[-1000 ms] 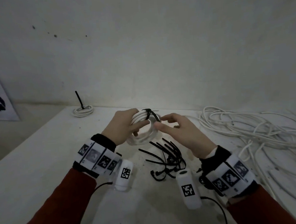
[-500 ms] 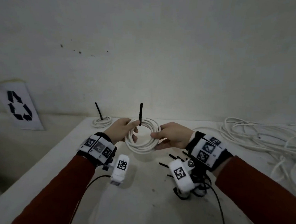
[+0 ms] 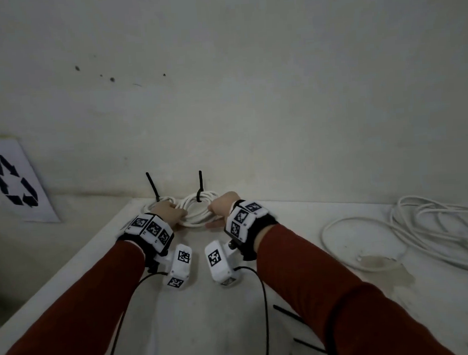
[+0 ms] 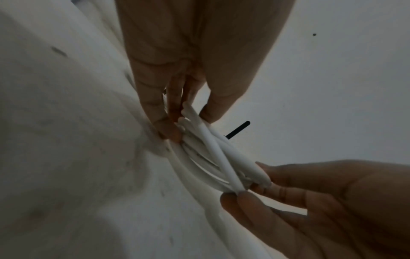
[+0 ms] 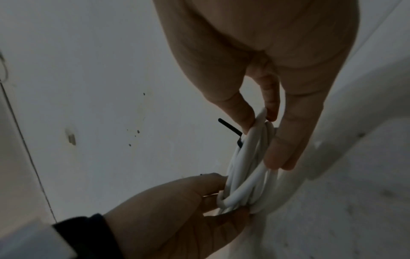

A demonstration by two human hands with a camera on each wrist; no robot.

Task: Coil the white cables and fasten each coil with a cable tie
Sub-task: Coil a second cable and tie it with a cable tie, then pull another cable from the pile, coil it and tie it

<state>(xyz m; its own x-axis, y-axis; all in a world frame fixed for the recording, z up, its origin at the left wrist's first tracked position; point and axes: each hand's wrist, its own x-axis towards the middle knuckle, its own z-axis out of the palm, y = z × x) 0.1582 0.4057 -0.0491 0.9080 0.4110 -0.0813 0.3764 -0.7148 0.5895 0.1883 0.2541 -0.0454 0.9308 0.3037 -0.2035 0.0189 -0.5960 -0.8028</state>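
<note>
Coil (image 3: 196, 212) now farther back, both hands' fingers (image 4: 168, 122) pinching it, wrist-view only.

There are two hands, the left hand (image 3: 171, 210) and the right hand (image 3: 223, 205). Two white cable coils sit at the back of the table (image 3: 199, 332): a held coil (image 3: 199, 214) and a second coil (image 3: 153, 205). Each has one black tie: one tie (image 3: 200, 186), another tie (image 3: 152, 186). One loose cable pile (image 3: 425, 233) lies right. Two spare ties (image 3: 288, 313) show near the right sleeve.
</note>
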